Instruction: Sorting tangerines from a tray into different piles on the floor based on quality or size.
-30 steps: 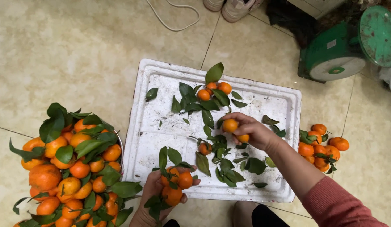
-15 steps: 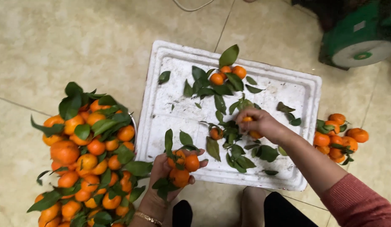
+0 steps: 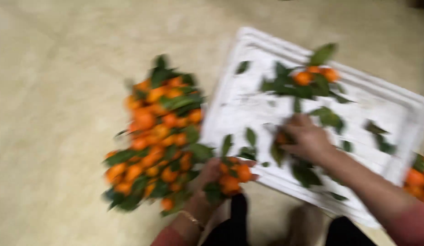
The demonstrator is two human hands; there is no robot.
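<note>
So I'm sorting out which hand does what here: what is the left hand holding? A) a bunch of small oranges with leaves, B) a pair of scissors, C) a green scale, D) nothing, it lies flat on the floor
A: the left hand is cupped around a bunch of small oranges with green leaves, at the near edge of the white foam tray; the frame is blurred, but no tool shows.

left hand: cupped, palm up | right hand: apparently curled, blurred
</note>
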